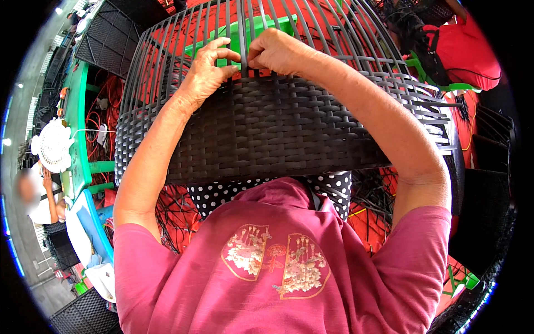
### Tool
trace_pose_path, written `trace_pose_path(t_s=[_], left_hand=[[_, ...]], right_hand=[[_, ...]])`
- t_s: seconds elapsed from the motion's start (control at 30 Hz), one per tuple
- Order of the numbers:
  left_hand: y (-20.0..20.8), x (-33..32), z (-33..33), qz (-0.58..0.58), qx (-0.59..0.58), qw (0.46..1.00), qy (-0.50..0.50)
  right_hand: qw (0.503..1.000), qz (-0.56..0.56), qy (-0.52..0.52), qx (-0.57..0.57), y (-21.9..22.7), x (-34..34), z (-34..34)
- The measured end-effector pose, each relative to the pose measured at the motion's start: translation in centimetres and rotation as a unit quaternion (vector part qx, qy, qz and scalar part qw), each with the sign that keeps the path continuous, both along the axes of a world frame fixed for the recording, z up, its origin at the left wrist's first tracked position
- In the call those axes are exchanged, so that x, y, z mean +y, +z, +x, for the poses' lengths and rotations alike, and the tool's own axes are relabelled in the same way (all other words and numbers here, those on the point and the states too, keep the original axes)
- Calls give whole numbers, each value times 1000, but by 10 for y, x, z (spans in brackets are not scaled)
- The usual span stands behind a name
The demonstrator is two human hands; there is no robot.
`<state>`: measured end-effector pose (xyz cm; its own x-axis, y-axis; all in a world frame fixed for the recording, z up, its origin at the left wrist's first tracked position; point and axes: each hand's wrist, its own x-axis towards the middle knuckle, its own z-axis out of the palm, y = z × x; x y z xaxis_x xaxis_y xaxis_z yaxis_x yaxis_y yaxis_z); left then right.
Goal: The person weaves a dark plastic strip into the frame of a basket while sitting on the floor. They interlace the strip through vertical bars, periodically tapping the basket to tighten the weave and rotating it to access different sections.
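Note:
A dark woven wicker panel lies across my lap, its finished weave nearest me. From its far edge, long flat grey-black strips fan out away from me, unwoven. My right hand is closed at the edge of the weave, fingertips pinching one of the upright flat strips near the middle. Just left of it, my left hand is curved with thumb and fingers apart, the tips close to that same strip. Part of what the right fingertips grip is hidden behind the hand.
Beneath the strips shows a green plastic piece on a red floor covering. On the left are a green table, a white fan and a seated person. A red bag lies at the far right. Loose strips litter the floor.

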<state>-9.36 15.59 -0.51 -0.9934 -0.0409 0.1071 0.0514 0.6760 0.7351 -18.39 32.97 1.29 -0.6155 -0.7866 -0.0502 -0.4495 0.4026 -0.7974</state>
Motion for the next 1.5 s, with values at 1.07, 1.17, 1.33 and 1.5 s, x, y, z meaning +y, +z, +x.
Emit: trace_pose_path(t_s=[1.07, 1.17, 1.33, 1.5], left_hand=[[-6, -2, 3, 116, 16, 993, 13], [-2, 1, 4, 129, -3, 991, 15], [-4, 2, 3, 130, -10, 991, 13], [-6, 0, 2, 150, -13, 989, 11]], right_hand=[[964, 104, 15, 244, -4, -8, -4], [974, 138, -14, 181, 9, -9, 2], [970, 136, -4, 203, 4, -9, 1], [978, 83, 60, 183, -19, -10, -17]])
